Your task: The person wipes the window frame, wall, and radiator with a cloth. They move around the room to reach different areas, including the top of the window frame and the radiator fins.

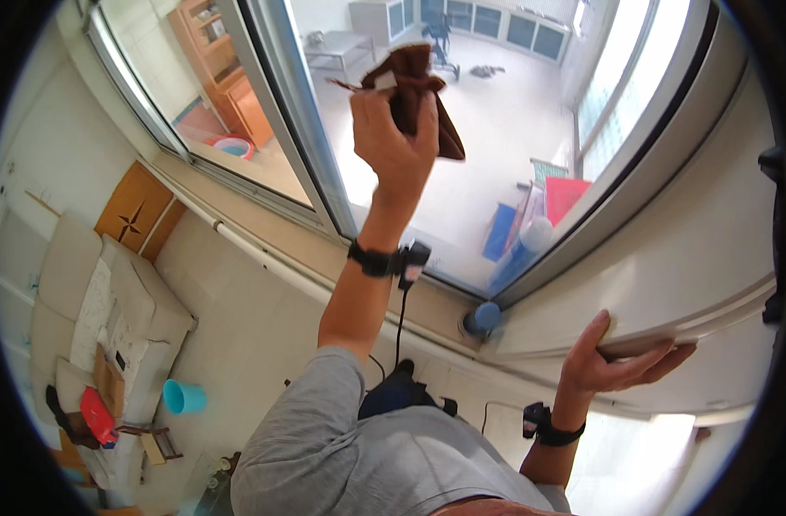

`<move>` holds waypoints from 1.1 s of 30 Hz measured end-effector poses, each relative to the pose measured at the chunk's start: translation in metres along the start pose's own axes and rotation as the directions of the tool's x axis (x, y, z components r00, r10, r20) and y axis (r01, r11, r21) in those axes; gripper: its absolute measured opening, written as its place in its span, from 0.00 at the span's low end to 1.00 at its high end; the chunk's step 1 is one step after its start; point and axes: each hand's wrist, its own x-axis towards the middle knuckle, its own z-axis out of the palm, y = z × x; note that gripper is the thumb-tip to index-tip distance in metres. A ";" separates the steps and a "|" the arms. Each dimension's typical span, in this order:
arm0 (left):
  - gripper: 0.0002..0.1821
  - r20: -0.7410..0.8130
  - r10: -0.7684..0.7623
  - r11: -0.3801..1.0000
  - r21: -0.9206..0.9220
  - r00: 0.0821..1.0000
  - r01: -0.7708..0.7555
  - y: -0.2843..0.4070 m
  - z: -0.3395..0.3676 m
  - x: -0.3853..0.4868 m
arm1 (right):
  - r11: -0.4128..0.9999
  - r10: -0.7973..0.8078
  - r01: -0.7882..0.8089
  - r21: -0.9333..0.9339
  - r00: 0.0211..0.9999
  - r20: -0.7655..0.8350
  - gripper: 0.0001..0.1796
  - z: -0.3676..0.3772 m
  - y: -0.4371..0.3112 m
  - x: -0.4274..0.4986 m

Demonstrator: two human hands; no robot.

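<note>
My left hand (396, 129) is raised in front of the sliding window, with a crumpled brown cloth (447, 132) pinched in its fingers. A small white tag shows on the cloth, and one corner hangs down to the right. Behind it is the window glass (367, 174); whether the cloth touches it I cannot tell. Lower right, my right hand (615, 367) grips the edge of a white panel (657, 338), thumb on the upper face and fingers on the other side. Both wrists wear black straps with small devices.
A blue-capped container (486, 316) stands on the sill by the window corner. Along the wall below the sill runs a white pipe (270, 255). Behind me are a beige sofa (148, 303) and a turquoise bin (185, 396). A cable (402, 329) hangs from my left wrist.
</note>
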 end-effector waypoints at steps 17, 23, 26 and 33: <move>0.24 0.141 -0.988 0.114 0.380 0.065 0.918 -0.072 -0.100 -0.364 | 0.997 -0.033 0.028 -0.077 0.997 -0.063 0.54 0.003 0.004 0.004; 0.19 0.174 -0.962 0.211 -0.006 0.209 0.977 -0.030 -0.078 -0.262 | 0.999 -0.011 0.009 -0.042 0.998 -0.059 0.54 0.004 0.003 0.002; 0.17 0.218 -0.861 0.426 -0.186 0.460 0.886 -0.005 -0.058 -0.175 | 0.997 -0.033 0.029 -0.071 0.998 -0.055 0.53 0.003 0.003 0.003; 0.17 0.047 -0.170 0.957 -0.230 0.984 0.176 0.045 0.009 -0.020 | 0.999 -0.009 0.007 -0.054 0.999 -0.040 0.52 0.001 0.000 0.003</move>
